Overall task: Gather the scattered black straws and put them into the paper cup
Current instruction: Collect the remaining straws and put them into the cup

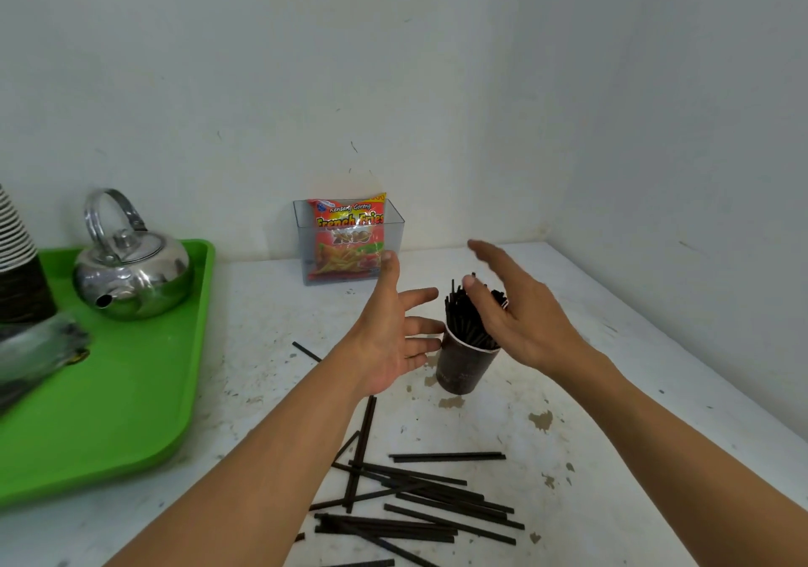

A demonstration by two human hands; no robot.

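Black straws [465, 326] stand bunched and leaning in the dark brown paper cup [463, 370], which sits upright just right of the frame's centre on the worn white table [634, 391]. My left hand [393, 326] is on its left, palm turned in and fingers spread, the fingertips just beside the rim; I cannot tell whether they touch. My right hand [516, 317] hovers over the straw tops, fingers loosely spread, holding nothing.

Below the cup, at lower centre, the loose straws [393, 529] lie criss-crossed; they overlap too much to count exactly, well over ten. One lone straw [306, 351] lies left of my left wrist.

Bare tabletop runs right of the cup to the wall. At left is one green tray [131, 391] with one steel kettle [131, 269] and a stack of cups [17, 260]. At the back wall, one clear box [393, 225] holds one snack packet [347, 238].
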